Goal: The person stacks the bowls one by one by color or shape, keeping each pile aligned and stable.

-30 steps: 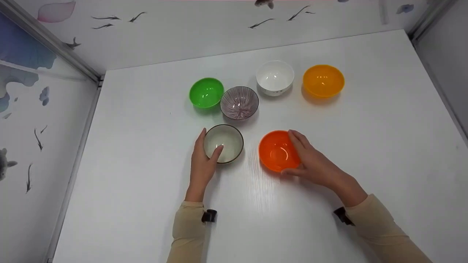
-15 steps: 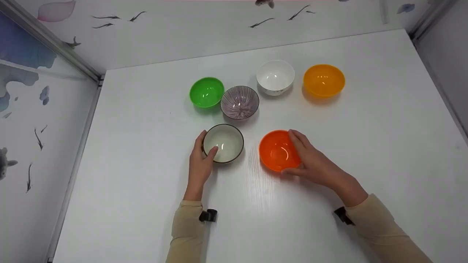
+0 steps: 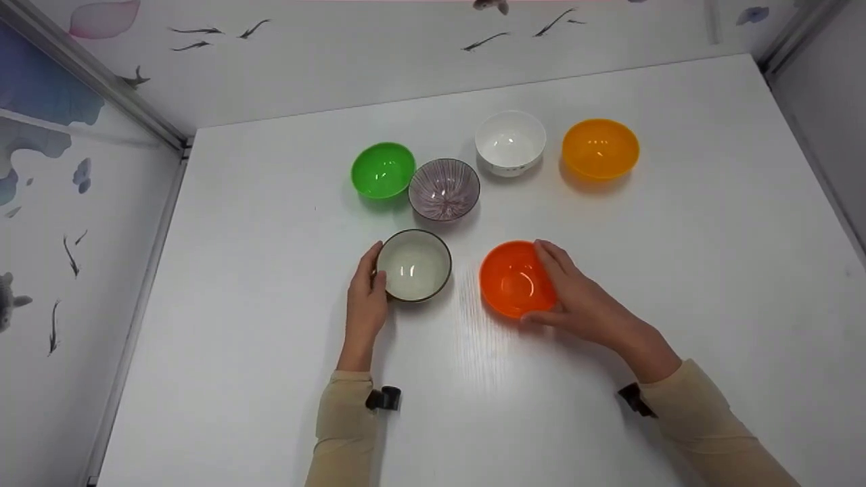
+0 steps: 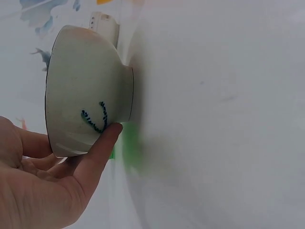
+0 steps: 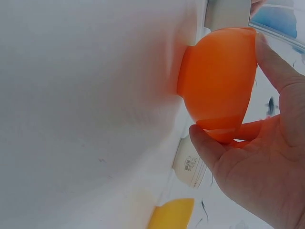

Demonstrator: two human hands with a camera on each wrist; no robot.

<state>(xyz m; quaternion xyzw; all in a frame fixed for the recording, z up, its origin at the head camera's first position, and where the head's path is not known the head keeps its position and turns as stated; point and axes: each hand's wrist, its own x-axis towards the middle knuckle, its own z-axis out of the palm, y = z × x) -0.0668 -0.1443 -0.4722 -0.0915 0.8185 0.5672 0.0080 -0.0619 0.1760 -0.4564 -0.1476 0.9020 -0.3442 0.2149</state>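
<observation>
Touching: pale bowl (image 3: 416,264), immediately right of left hand (image 3: 367,301), whose grip is spread, thumb outside the rim | orange bowl (image 3: 512,281), left of right hand (image 3: 580,301), whose grip holds its right side | both upright on the surface (image 3: 237,325), apart.

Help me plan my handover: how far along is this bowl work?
Looks done: the green bowl, striped bowl, white bowl and yellow bowl stand upright on the table, untouched. In hand: the left hand cups the pale bowl; the right hand holds the orange bowl. Probably remaining: releasing these two, as hands touch both.
</observation>
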